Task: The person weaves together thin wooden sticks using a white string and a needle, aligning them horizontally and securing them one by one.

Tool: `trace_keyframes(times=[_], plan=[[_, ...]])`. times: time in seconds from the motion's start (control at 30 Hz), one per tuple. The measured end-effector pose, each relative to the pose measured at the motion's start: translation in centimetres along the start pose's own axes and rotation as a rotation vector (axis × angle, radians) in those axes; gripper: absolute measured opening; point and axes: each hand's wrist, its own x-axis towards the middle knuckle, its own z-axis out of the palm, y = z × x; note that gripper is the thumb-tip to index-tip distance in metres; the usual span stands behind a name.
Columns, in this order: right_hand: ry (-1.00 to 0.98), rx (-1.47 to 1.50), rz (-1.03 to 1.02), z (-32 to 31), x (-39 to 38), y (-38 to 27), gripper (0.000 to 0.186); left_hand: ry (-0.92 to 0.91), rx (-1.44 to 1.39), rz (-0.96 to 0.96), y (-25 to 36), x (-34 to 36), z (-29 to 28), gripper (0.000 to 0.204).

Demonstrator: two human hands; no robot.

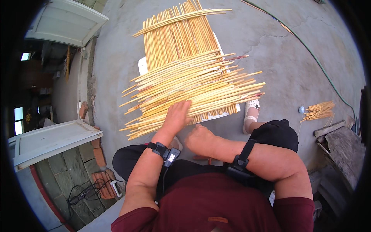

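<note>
Long peeled, straw-coloured stalks (185,83) lie crosswise in a wide layer in front of me. They rest over a second layer of stalks (174,42) that runs lengthwise. My left hand (178,115) lies on the near part of the crosswise layer, its fingers stretched over the stalks. Just right of it and nearer to my body, my right hand (199,138) is closed by the layer's near edge; what its fingers hold, if anything, is hidden. A thin pale string (201,68) loops loosely over the crosswise stalks.
Beneath the stalks a white board (143,65) shows at its edges. A small bundle of sticks (319,111) and a pale ball (301,110) lie on the concrete at right. A green hose (315,58) curves behind them. White doors (58,141) stand at left, near black cable (83,195).
</note>
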Motion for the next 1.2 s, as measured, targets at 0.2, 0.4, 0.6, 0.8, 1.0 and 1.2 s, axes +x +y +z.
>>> trace_keyframes(times=[0.2,0.4,0.6,0.8,1.0,1.2], plan=[[0.836,-0.253,0.179,-0.7,0.7,3.0,0.021,-0.059,-0.282,0.004,-2.0,1.6,-1.0,0.053],[0.680,-0.257,0.379,-0.3,1.5,6.0,0.035,-0.165,-0.285,0.006,-2.6,3.7,-3.2,0.050],[0.480,-0.217,0.480,-1.1,2.3,8.2,0.044,0.036,-0.529,-0.427,-8.4,3.3,-4.0,0.028],[0.665,-0.279,0.486,0.6,3.6,9.3,0.043,0.056,-0.003,-0.542,-7.8,3.4,-1.7,0.015],[0.570,-0.331,0.480,0.3,3.6,9.1,0.049,0.099,0.044,-0.531,-8.1,3.9,-0.3,0.011],[0.496,-0.380,0.565,0.6,3.8,8.3,0.060,0.064,0.102,-0.488,-8.0,5.3,-1.4,0.010]])
